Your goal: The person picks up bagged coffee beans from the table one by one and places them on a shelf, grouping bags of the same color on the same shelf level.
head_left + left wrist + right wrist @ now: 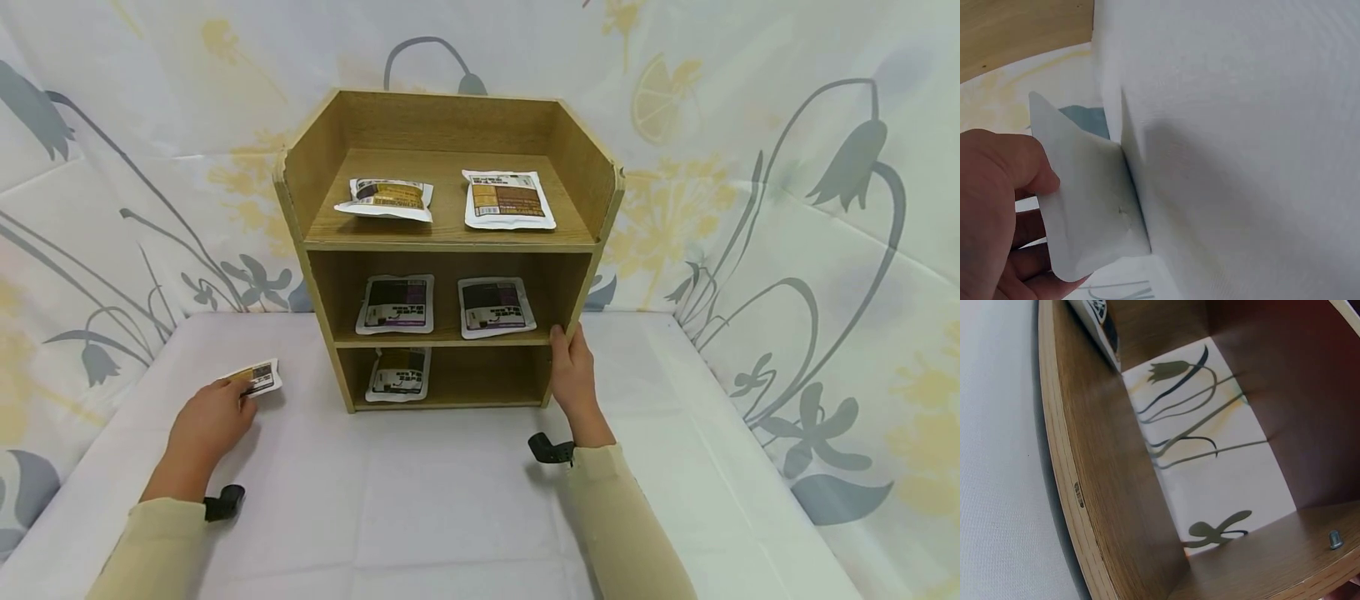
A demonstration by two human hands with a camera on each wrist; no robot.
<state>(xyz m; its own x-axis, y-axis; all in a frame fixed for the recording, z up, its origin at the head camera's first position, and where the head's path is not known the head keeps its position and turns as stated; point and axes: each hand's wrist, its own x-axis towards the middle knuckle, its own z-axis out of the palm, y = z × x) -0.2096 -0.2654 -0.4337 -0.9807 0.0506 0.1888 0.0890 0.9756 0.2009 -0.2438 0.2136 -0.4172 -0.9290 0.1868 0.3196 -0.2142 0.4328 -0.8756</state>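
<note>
My left hand (213,421) pinches a flat white food pouch (260,378) by its edge, left of a small wooden shelf (450,247). In the left wrist view, the thumb lies on the pouch's plain white back (1091,194), with fingers behind; its lower edge is at the white cloth. My right hand (576,379) grips the shelf's right side panel near the middle board, fingers partly hidden behind it. On the bottom level a pouch (399,374) leans at the left; bare board lies to its right, seen also in the right wrist view as the bottom board (1129,481).
Two pouches with purple trim, a left one (395,304) and a right one (496,307), stand on the middle level. The top holds a puffed pouch (387,199) and a flatter pouch (507,200). A metal peg (1335,539) sticks out of the inner side wall.
</note>
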